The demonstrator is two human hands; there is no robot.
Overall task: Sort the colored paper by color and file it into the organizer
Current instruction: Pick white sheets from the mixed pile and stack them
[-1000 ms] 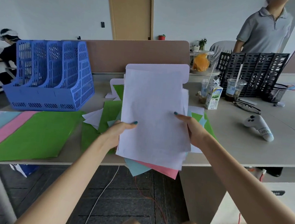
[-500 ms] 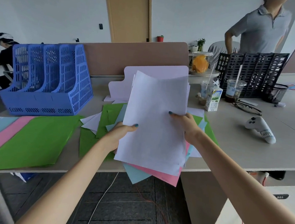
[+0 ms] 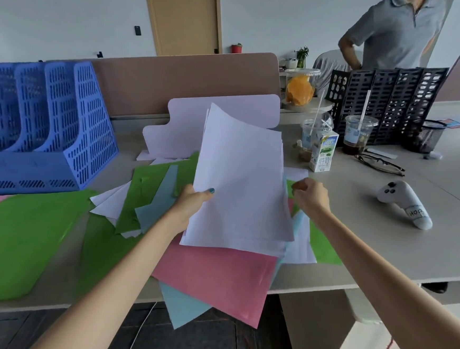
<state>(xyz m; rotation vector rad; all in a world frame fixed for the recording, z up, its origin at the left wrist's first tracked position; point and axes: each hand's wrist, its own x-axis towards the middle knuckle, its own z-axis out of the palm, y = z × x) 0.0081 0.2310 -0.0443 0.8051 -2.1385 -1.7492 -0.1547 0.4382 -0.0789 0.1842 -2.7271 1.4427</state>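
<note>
Head view: a stack of white paper sheets point(image 3: 241, 191) is held up over the near part of the pale grey table point(image 3: 382, 249) by the left hand point(image 3: 193, 201). The thumb is laid on the top sheet and the fingers are curled under the stack's left edge, so the stack is clamped there. The right hand point(image 3: 311, 196) is seen just beside the stack's right edge with its fingers curled together; whether a sheet is pinched between them cannot be told.

Beneath the stack lie a pink paper sheet point(image 3: 215, 280) and a light-blue paper sheet point(image 3: 182, 308), both overhanging the table's near edge. Large green paper sheets point(image 3: 25, 241) are spread flat to the left.

The blue perforated plastic organizer point(image 3: 61, 133) stands upright at the far left of the table, and no paper can be made out in its slots. It lies to the left of the stack and farther from the person, well apart from both hands, with the left hand the nearer.

The stack's long axis runs away from the person, its far corner curling over. It is judged that the white sheets are being gathered and that filing has not yet begun. A leftward carry by the left hand would be called for, with the stack turned on edge to enter a slot.
</note>
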